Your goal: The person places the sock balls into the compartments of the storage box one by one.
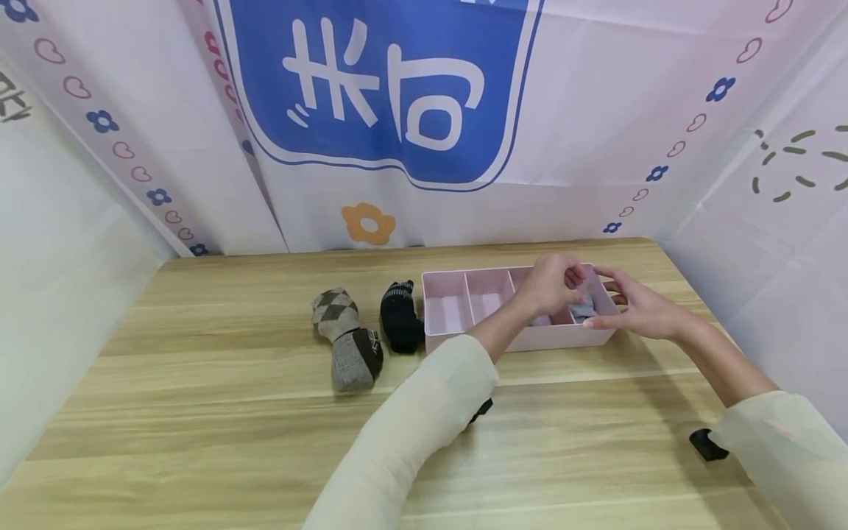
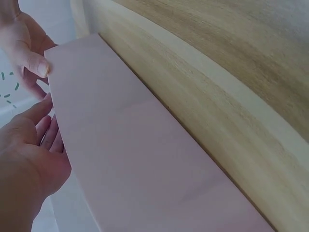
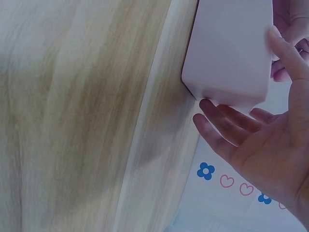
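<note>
A pink divided box [image 1: 445, 337] stands on the table with its right end between both hands. In its rightmost compartment lies a grey, bundled piece of cloth [image 1: 583, 309], probably a sock. My left hand [image 1: 555, 285] reaches over the box with bent fingers just above that bundle; whether it pinches the cloth is hidden. My right hand [image 1: 641, 309] holds the box's right end, its thumb at the front rim and its fingers around the end wall. In the right wrist view, fingertips [image 3: 206, 105] touch the end of the box.
Left of the box lie a black sock [image 1: 400, 318], a brown argyle sock bundle [image 1: 336, 315] and a grey-and-black sock bundle [image 1: 354, 359]. The leftmost compartments hold nothing. A printed cloth [image 1: 583, 147] hangs behind the wooden table [image 1: 232, 412].
</note>
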Motion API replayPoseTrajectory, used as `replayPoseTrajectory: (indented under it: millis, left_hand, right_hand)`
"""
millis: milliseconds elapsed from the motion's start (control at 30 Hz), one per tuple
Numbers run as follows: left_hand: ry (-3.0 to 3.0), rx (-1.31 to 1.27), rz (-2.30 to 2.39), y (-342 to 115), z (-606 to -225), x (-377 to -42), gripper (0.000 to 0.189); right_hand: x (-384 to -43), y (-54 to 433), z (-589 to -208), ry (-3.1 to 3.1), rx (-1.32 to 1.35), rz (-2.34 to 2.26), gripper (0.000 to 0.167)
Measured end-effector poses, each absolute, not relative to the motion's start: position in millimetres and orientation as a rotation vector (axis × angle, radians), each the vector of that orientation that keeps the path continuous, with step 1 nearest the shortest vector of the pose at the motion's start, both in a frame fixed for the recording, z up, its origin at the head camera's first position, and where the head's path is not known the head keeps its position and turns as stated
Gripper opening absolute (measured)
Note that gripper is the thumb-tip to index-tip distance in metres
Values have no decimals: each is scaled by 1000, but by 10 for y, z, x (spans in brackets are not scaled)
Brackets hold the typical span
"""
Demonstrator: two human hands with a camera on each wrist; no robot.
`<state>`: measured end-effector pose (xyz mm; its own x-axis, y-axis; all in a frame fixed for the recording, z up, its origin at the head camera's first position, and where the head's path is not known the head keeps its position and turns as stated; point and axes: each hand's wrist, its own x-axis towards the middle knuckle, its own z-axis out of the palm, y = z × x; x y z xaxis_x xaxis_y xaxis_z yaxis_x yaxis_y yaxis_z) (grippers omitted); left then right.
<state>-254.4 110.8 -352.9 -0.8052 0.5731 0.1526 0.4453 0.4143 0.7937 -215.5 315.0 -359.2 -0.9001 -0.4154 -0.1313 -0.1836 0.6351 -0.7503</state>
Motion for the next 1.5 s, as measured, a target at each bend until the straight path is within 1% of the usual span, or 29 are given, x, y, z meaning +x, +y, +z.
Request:
replayPoseTrajectory:
  millis: [167,400,567,833,1000,1167,1500]
  left_hand:
    - [2475,946,1344,1015,-3501,-2539,31]
    - [2517,984,1299,746,-3330,-2504,28]
    - [2500,1038,1329,469,-3205,-2486,26]
    - [2474,996,1440,-61,-3052,-2459,25]
    - [2564,1006,1472,-417,-3027,-2400,24]
    - [2680,947,1460,-711,-3039,-2341,22]
    - [2767,810,1454,-1090,-3171,-2253,21]
  right_hand:
    - [-2173,3144,-3587,2560,-491,-1132,101]
    - [-2190,3153,-3600,2574,-465,-1103,102]
    - [-2177,3162,-3596,2572,-459,-1108,102]
    - [-2162,3178,-3596,2583,-443,-1094,104]
    - [-2173,3164,-3605,2587,-458,-1096,103]
    - [-2176,3170,-3612,2593,-444,-1087,103]
    - [-2196,3160,-3604,2595,-460,-1075,102]
